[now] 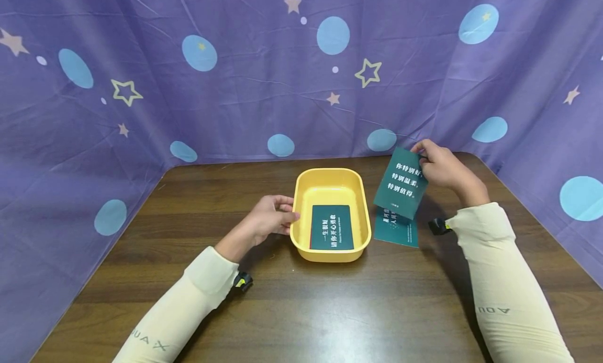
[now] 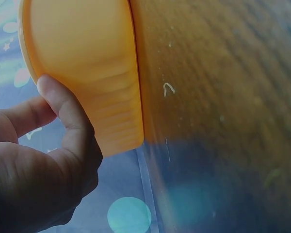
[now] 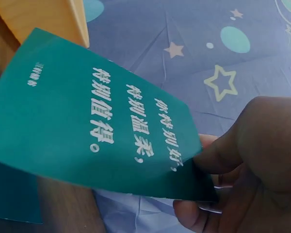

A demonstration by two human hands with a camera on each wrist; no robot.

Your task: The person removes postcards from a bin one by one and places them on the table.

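My right hand pinches a dark green card by its upper right corner, thumb on the printed face. White Chinese writing covers that face in the right wrist view. The raised card overlaps a second green card lying on the table to the right of the yellow tray. Inside the tray, another green card lies on the bottom with its writing turned sideways. My left hand grips the tray's left rim, thumb over the edge; the left wrist view shows this hand against the tray's side wall.
The brown wooden table carries the tray and cards. A purple curtain with stars and blue circles hangs behind the table and along both sides. Black wrist devices sit by both cuffs.
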